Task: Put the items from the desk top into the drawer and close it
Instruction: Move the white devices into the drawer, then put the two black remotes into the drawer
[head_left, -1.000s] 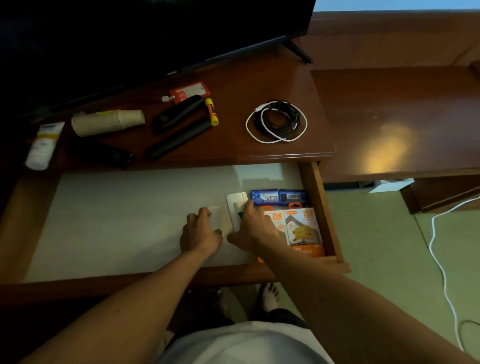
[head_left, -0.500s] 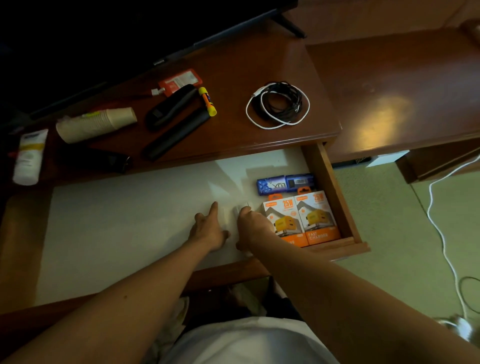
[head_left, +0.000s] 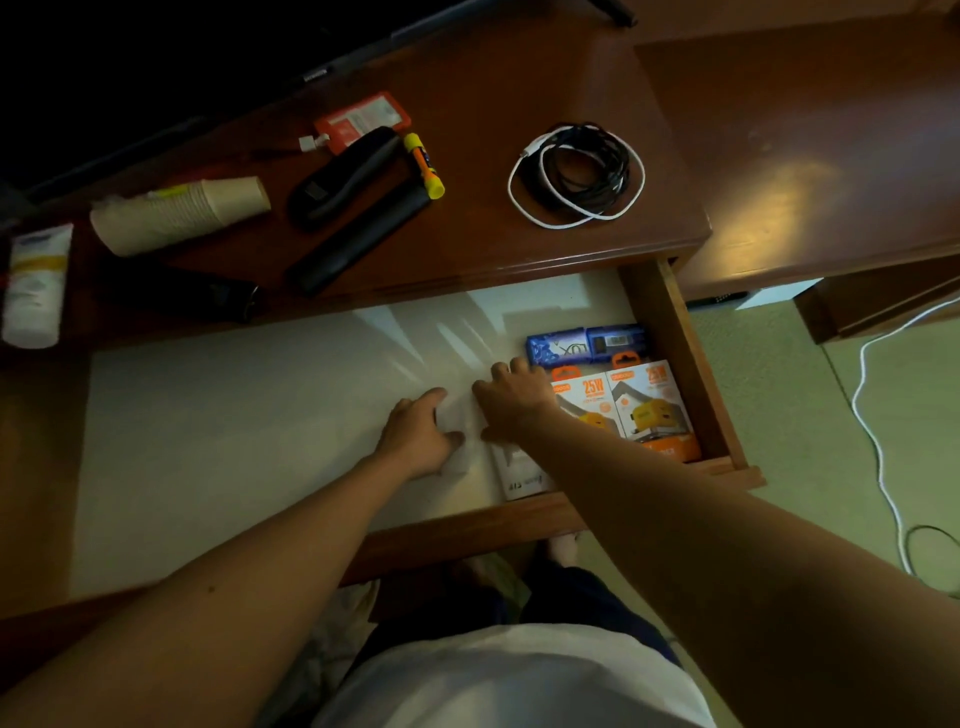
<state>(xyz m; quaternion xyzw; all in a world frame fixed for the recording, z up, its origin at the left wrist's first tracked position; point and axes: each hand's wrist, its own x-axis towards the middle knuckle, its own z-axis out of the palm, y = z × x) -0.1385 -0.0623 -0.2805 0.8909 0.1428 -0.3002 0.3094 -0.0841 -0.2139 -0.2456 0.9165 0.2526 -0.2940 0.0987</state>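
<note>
White lining covered the floor of the open drawer (head_left: 680, 358), where both hands lay side by side. The left hand (head_left: 418, 434) rested palm down with fingers loosely spread on a small white box (head_left: 457, 421); whether it gripped the box could not be told. The right hand (head_left: 511, 397) pressed flat on a second white box (head_left: 519, 475), beside two orange charger boxes (head_left: 634, 410). On the desk top (head_left: 467, 244) above remained coiled cables (head_left: 576, 174), paper cups (head_left: 182, 215) and two black remotes (head_left: 358, 208)
</note>
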